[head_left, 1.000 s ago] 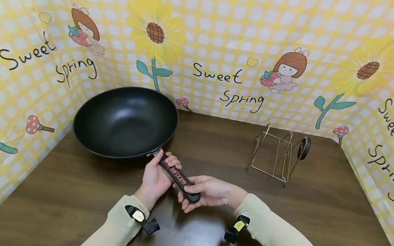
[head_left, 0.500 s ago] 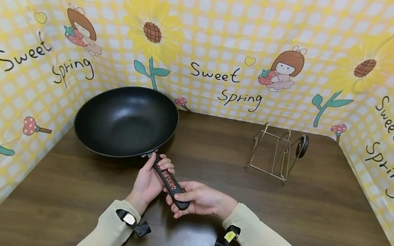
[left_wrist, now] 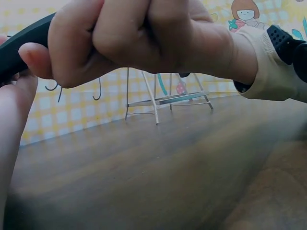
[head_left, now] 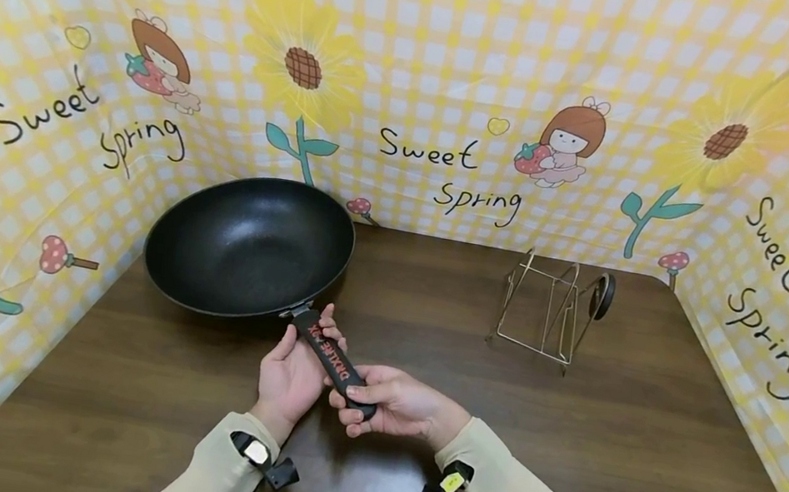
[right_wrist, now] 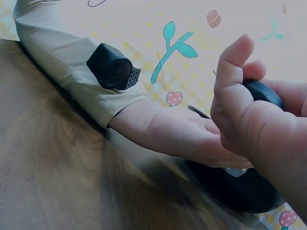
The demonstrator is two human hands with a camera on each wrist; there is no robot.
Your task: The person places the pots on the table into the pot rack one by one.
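Observation:
A deep black wok (head_left: pixel 250 247) is at the back left of the table, its bowl tilted toward me. Its black handle (head_left: pixel 335 360), with red lettering, points toward me and to the right. My right hand (head_left: pixel 403 403) grips the handle's end, thumb on top and fingers curled beneath. Under the handle's upper part lies my left hand (head_left: pixel 289 383), palm up; its thumb stands apart from the handle, and its fingertips show past the far side. In the right wrist view, the wok's underside (right_wrist: pixel 240 191) shows below the hands.
A wire rack (head_left: pixel 543 317) stands at the back right, with a round black disc (head_left: pixel 603 297) on its right side. The brown wooden table (head_left: pixel 616 445) is bounded by yellow checked cloth (head_left: pixel 452 103) at the back and sides.
My left thumb has come off the handle, and the left fingers have loosened around it. The handle and both hands have shifted a little left; my right hand keeps its grip.

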